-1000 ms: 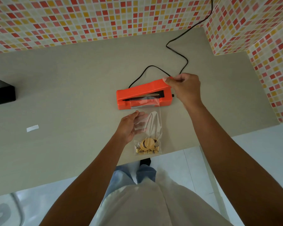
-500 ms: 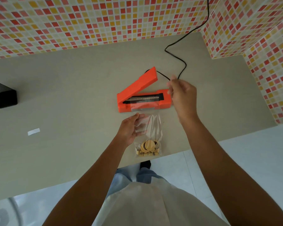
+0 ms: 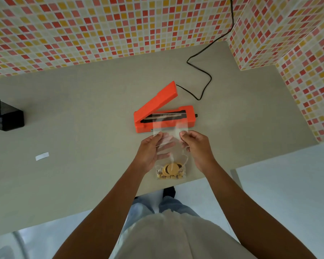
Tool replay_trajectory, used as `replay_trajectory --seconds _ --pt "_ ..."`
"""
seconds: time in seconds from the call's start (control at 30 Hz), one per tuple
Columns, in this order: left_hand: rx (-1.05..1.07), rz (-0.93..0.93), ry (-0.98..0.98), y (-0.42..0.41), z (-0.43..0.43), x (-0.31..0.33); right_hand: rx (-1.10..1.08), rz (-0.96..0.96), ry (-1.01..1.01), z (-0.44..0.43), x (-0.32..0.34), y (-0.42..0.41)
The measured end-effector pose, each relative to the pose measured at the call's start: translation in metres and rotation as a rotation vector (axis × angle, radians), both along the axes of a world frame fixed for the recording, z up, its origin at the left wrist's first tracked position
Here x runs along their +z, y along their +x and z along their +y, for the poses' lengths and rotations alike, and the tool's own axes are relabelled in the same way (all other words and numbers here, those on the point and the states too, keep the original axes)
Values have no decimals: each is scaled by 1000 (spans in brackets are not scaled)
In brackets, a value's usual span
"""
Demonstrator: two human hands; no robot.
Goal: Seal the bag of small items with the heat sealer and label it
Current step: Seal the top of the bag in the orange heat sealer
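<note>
A clear plastic bag [image 3: 171,146] lies on the table, its top edge resting across the sealing strip of the orange heat sealer [image 3: 189,114]. Small tan wooden discs and blocks [image 3: 171,171] sit bunched at the bag's bottom end, near the table's front edge. The sealer's lid [image 3: 160,99] stands raised at an angle. My left hand [image 3: 151,151] pinches the bag's left side just below the sealer. My right hand [image 3: 195,146] pinches its right side. A small white label [image 3: 42,156] lies on the table far to the left.
A black power cord [image 3: 204,71] runs from the sealer up the tiled back wall. A black mesh holder [image 3: 5,114] stands at the far left edge. A tiled wall corner [image 3: 260,43] juts in at the right. The table's front edge [image 3: 204,179] is close below the bag.
My right hand let go of the sealer lid, which swung up, and came down to grip the bag's right side. My left hand shifted from lying on the bag to pinching its left side.
</note>
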State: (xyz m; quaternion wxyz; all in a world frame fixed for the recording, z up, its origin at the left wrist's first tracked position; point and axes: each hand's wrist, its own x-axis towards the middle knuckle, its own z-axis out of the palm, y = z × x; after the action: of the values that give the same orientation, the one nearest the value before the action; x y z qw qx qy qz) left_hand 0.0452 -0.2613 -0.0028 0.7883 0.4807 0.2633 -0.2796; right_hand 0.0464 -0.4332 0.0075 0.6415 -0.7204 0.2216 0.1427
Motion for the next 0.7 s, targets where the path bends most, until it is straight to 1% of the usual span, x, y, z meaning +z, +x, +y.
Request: replay_trajectory --seconds 0.17,0.4,0.5,0.7 --pt "-33 -59 25 -8 1 4 -12 -43 57 -4 -2 -12" --pt "-91 -145 94 -26 23 7 108 -185 38 3 0 -29" --pt "-118 -186 139 -36 43 13 154 -200 50 16 2 -31" --pt "-15 -239 222 -50 103 15 241 -265 71 76 4 -27"
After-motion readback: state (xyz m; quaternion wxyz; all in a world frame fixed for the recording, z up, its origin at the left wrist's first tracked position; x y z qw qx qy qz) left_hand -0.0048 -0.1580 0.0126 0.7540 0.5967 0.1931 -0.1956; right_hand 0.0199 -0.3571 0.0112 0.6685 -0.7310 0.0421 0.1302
